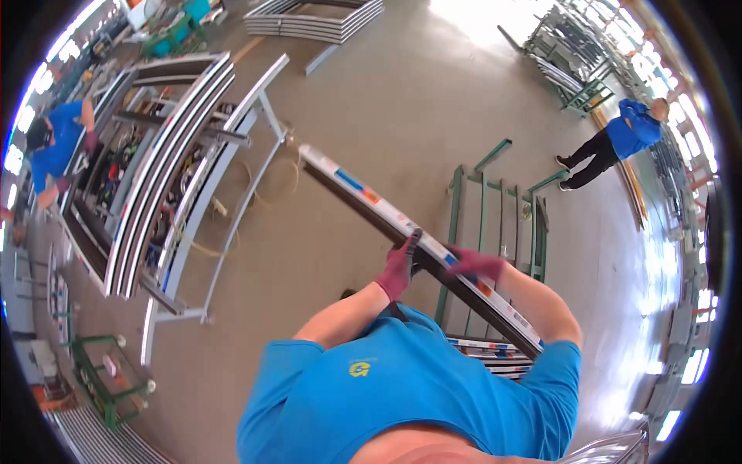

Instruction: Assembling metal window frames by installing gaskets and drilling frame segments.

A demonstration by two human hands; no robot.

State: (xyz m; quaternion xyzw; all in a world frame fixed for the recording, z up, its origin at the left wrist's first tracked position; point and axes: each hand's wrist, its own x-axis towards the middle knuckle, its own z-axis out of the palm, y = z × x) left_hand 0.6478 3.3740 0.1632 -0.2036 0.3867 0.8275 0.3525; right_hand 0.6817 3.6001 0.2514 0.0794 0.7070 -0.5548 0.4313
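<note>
A long, straight window-frame profile (368, 196) runs slantwise before me, from the upper left down toward my right elbow. White film with blue and orange patches covers its top face, and its side is dark. My left hand (399, 267), in a maroon glove with dark fingers, is wrapped round the middle of the profile. Farther along, toward the lower right, my right hand (479, 264) in a maroon glove lies closed across the profile; it is a little blurred. Below the profile's near end, several similar film-covered profiles (495, 345) lie stacked, partly hidden by my body.
A green metal rack (456, 232) stands ahead to the right. On the left, a grey workbench (179, 240) carries large frames, with a co-worker (58, 151) behind it. Another person (618, 143) stands at the right. A green cart (108, 379) is at lower left; stacked frames (317, 29) lie far ahead.
</note>
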